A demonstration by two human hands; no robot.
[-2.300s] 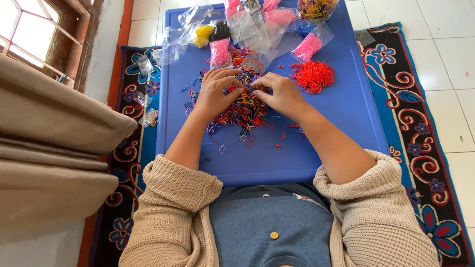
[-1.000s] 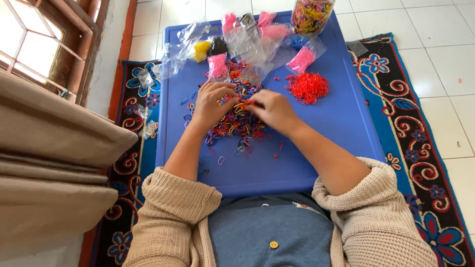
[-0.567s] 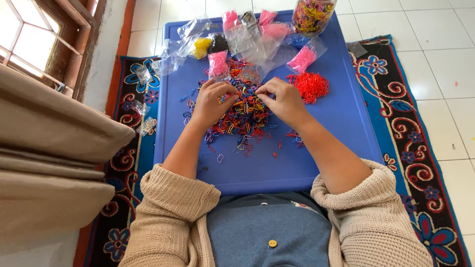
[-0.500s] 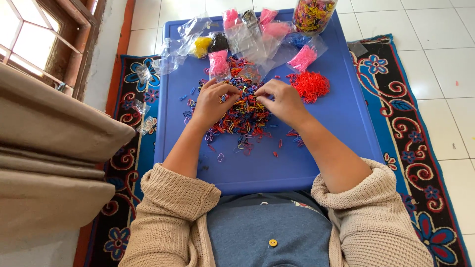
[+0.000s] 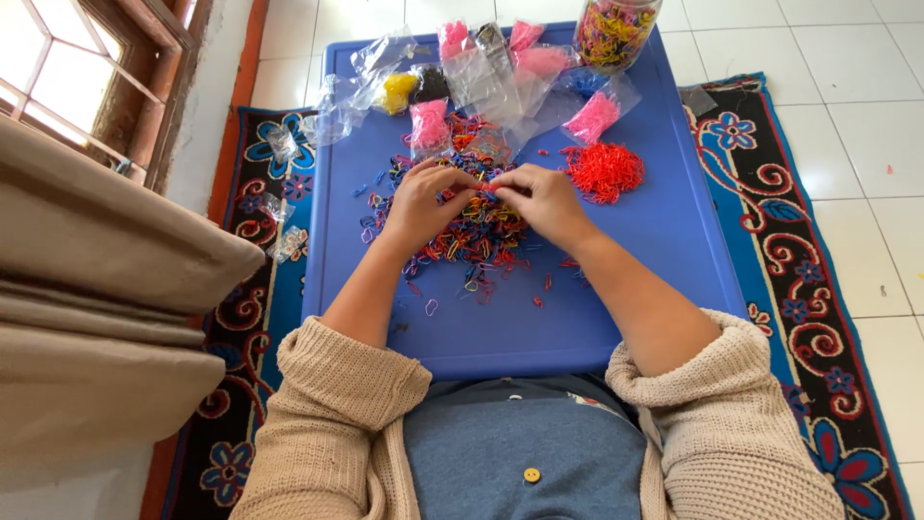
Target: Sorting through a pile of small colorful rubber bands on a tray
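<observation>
A: While both hands sit in the mixed pile of small rubber bands, log their state.

B: Left hand rests on the pile's left part, fingers curled down into the bands. Right hand is on the right part, fingertips bent inward toward the left hand. The fingertips nearly meet over the middle. Whether either pinches a single band I cannot tell; the bands are too small and the fingers cover them.

A: Where does the pile lie?

B: On the centre of the blue plastic table, which stands on a patterned rug over white floor tiles.

A: Progress, as a judgement?

B: Partly sorted, I would say. A separate heap of red bands lies just right of the hands, apart from the mix. Several clear bags at the far edge already hold single colours: pink, yellow, more pink. A clear jar at the far right holds mixed colours. The central pile is large and many-coloured, and loose strays lie on the near side, so most sorting looks left.

A: Materials?

B: Bands: tiny loops, glossy, elastic-looking; red, blue, yellow, black, pink. Bags: thin crinkled film. Table: smooth, hard, raised rim. Sleeves: beige chunky knit, pushed up the forearms.
</observation>
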